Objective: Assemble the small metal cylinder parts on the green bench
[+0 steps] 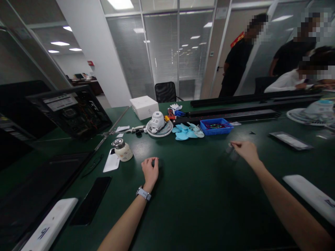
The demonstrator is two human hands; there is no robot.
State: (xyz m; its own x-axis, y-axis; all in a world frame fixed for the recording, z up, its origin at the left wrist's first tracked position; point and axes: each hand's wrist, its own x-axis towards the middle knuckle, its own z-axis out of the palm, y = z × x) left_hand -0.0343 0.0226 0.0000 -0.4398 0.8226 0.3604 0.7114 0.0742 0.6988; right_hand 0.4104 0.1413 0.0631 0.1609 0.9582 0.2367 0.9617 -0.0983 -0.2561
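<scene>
My left hand [150, 173] rests on the green table with its fingers loosely curled and the thumb apart, holding nothing. A watch with a pale band [143, 193] is on that wrist. Farther right, my right hand [247, 152] pinches a small grey cylinder [229, 148] at its top between thumb and fingertips. Its kind is too blurred to tell. Close beside it, below the fingers, a second greyish shape [235, 156] shows dimly. A cream-coloured jar with a metal lid [123, 150] stands to the left of my left hand.
Light blue fan blades [185, 131], a white fan part with a grille [158, 126], a blue tray of wires [216, 127] and a white box [144, 107] line the far side. A dark phone-like slab [92, 200] lies left. Several people are beyond the table at right.
</scene>
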